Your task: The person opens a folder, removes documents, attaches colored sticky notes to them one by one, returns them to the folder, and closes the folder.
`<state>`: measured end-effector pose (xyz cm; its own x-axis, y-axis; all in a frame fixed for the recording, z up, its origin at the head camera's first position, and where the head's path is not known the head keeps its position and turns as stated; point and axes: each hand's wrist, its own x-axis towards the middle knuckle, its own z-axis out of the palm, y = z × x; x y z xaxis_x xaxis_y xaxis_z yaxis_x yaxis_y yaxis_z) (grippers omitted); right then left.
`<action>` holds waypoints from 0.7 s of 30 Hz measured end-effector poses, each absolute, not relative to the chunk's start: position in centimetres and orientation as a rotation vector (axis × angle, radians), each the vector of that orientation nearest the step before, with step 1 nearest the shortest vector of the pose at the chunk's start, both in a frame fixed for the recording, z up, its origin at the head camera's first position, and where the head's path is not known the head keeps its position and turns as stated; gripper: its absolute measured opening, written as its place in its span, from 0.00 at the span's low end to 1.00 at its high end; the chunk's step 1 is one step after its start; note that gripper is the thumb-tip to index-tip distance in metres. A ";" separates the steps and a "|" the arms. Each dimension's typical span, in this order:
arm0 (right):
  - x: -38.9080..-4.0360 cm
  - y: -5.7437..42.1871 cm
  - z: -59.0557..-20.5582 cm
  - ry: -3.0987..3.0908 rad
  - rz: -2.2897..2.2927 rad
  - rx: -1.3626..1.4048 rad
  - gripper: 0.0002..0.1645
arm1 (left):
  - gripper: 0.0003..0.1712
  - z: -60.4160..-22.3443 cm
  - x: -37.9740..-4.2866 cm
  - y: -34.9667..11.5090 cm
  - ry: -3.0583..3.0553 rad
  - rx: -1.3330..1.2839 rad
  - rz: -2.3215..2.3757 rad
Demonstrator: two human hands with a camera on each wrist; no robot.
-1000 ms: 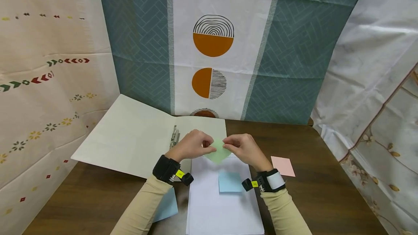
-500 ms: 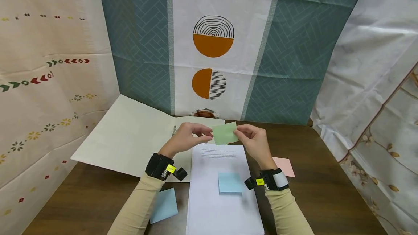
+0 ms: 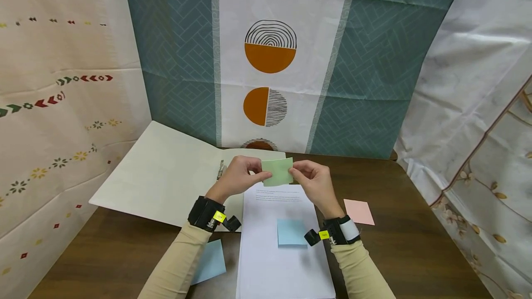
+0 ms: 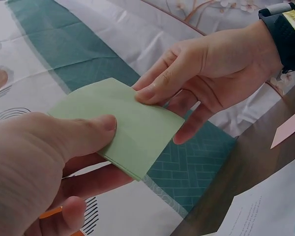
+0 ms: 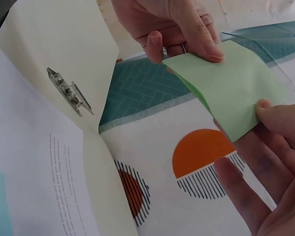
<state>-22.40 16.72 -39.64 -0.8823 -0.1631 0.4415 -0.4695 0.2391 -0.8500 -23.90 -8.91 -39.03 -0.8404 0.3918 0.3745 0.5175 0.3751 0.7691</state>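
Observation:
A thin pad of green sticky notes is held up above the top edge of the printed sheets. My left hand pinches its left side, thumb on the face and fingers behind. On the opposite side my right hand pinches the pad between thumb and fingers. In the left wrist view the pad bows slightly, with several layers showing along its lower edge. From the right wrist view, a small gap parts the layers of the pad near one corner.
Left of the sheets lies an open cream folder with a metal clip. A blue sticky note is on the sheets, another blue note lies at their left, and a pink note on the brown table at right.
The green pad has gone up from over the sheets and turned from a diamond tilt to nearly level. Half a second ago the left fingertips were at its edge; now they grip further in.

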 end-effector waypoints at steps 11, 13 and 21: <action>-22.4 16.6 -39.6 -2.275 1.675 0.623 0.11 | 0.09 -39.2 -23.8 -8.5 -2.485 -0.797 -1.440; -22.5 16.7 -39.7 -2.289 1.676 0.623 0.13 | 0.09 -39.2 -23.8 -8.6 -2.478 -0.785 -1.435; -22.6 17.5 -39.2 -2.253 1.742 0.570 0.18 | 0.21 -39.8 -24.5 -9.4 -2.397 -0.603 -1.292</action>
